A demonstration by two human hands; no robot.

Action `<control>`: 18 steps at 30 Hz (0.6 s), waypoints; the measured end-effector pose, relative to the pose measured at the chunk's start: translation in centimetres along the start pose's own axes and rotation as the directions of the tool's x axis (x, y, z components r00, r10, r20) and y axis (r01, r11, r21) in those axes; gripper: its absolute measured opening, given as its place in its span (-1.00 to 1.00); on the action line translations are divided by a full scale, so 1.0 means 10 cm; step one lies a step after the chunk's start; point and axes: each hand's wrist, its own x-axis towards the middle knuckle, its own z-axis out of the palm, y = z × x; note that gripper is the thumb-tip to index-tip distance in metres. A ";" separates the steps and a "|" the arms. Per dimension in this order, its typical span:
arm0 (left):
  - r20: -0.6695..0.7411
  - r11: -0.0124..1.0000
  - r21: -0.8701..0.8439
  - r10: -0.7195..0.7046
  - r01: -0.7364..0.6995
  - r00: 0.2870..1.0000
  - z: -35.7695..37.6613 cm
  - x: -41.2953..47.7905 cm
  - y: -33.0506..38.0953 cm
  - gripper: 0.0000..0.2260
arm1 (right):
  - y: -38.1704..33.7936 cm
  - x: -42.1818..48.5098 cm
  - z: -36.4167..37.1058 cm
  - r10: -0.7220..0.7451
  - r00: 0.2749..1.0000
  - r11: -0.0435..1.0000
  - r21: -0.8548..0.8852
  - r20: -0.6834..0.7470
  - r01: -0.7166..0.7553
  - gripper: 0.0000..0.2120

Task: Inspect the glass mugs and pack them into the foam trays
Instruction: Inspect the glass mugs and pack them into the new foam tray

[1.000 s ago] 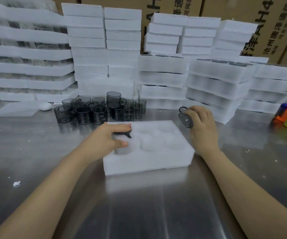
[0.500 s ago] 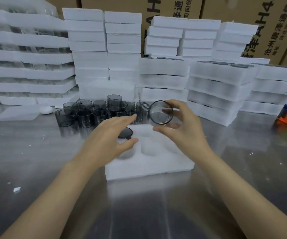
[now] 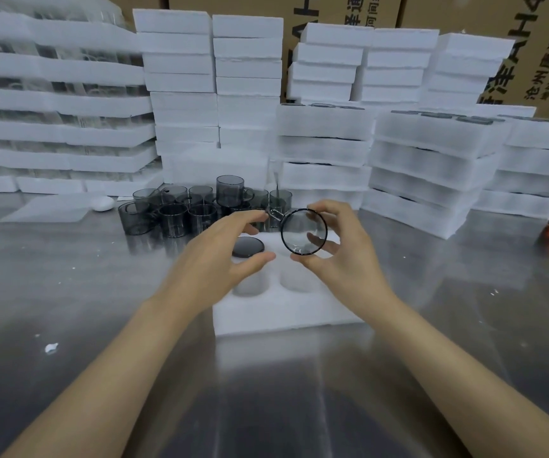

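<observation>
1. Since a second ago our right hand [image 3: 342, 256] has brought the glass mug [image 3: 303, 231] from the tray's right side to above the foam tray [image 3: 286, 312], mouth turned toward us: inspection, we judge.
2. Right fingers grip its rim; our left hand [image 3: 213, 259], fingers loosely curled, has left the tray and touches the handle.
3. The mug looks smoky and transparent; one packed mug [image 3: 247, 247] sits in the tray, the loose mugs [image 3: 197, 206] toward the bench's far edge.

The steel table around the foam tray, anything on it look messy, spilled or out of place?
Small white crumbs, probably foam, are scattered on the steel table, the biggest one lying left of the left forearm. One mug stands on top of the cluster of mugs. Nothing looks spilled or broken.
</observation>
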 end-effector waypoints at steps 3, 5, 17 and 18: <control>-0.036 0.998 -0.044 -0.042 0.040 0.998 0.00 0.00 0.02 -0.54 | -0.01 -0.01 0.01 -0.020 0.999 0.999 -0.043 0.042 0.022 -0.36; -0.056 0.998 -0.060 -0.021 0.018 0.998 -0.03 -0.01 0.06 -0.51 | -0.02 -0.02 0.02 -0.023 0.997 0.997 -0.069 0.077 0.028 -0.34; -0.076 0.993 0.052 -0.106 0.110 0.992 0.11 0.03 0.36 -0.78 | -0.07 -0.04 0.02 -0.111 0.965 0.976 -0.159 0.239 0.152 -0.47; -0.098 0.990 0.033 -0.133 0.137 0.986 0.12 0.04 0.36 -0.81 | -0.08 -0.04 0.02 -0.138 0.958 0.967 -0.176 0.253 0.186 -0.48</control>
